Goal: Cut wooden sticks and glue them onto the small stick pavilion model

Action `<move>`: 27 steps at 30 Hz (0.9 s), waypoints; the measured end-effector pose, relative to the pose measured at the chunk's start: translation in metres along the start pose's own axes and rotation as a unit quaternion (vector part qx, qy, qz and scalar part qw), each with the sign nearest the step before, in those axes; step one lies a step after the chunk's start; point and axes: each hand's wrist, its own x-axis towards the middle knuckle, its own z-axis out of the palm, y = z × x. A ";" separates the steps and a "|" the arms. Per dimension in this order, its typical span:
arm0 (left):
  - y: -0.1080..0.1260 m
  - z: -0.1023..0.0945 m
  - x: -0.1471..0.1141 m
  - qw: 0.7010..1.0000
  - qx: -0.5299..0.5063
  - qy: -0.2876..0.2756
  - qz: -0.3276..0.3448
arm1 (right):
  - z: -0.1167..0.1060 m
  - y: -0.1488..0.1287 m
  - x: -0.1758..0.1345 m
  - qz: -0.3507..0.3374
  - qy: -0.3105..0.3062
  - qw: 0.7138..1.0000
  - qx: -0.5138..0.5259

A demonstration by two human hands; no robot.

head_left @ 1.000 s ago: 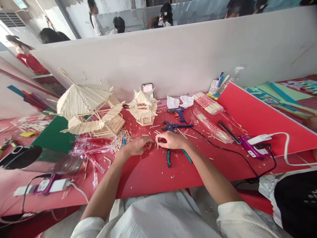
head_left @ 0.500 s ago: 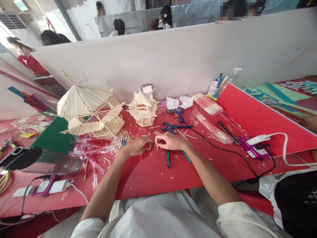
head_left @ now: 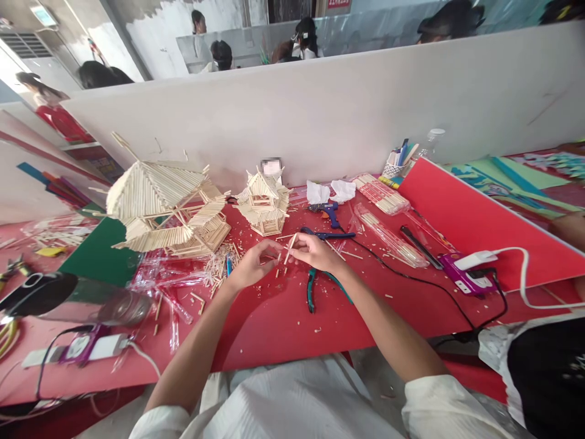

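My right hand point(head_left: 313, 252) pinches a short pale wooden stick point(head_left: 289, 251), tilted upright above the red table. To its left, my left hand point(head_left: 256, 263) has its thumb and curled fingers apart, close to the stick; I make out nothing held in it. Under my right wrist lie teal-handled pliers point(head_left: 311, 291). Just beyond that hand is a dark blue cutter-like tool point(head_left: 331, 235). A small stick-built pavilion point(head_left: 264, 204) stands behind my hands, and a larger stick-built pavilion point(head_left: 159, 204) is on the left.
A blue glue gun point(head_left: 328, 211) lies at the back, its cable running right to a purple power strip point(head_left: 470, 272). Packs of sticks point(head_left: 390, 235) lie right of it. Offcuts and plastic wrap point(head_left: 169, 274) cover the left middle. A clear bottle point(head_left: 105, 302) lies at left.
The stick in my right hand has risen and tilted. My right hand has lifted slightly, and my left hand has risen with its fingers opening from a closer grip.
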 end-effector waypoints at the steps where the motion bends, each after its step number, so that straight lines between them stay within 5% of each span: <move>1: 0.000 0.004 0.001 1.000 -0.026 0.008 -0.004 | 0.001 0.001 0.001 0.001 0.006 1.000 0.014; 10: 0.000 0.017 0.002 0.996 -0.039 0.078 -0.035 | 0.010 0.015 0.008 0.002 0.068 0.994 0.083; 18: -0.003 0.020 0.001 0.993 0.061 0.100 -0.031 | 0.018 0.015 0.010 -0.038 0.078 0.996 -0.019; 27: 0.001 0.026 0.000 0.988 0.092 0.123 -0.033 | 0.019 0.014 0.009 -0.040 0.126 0.991 -0.015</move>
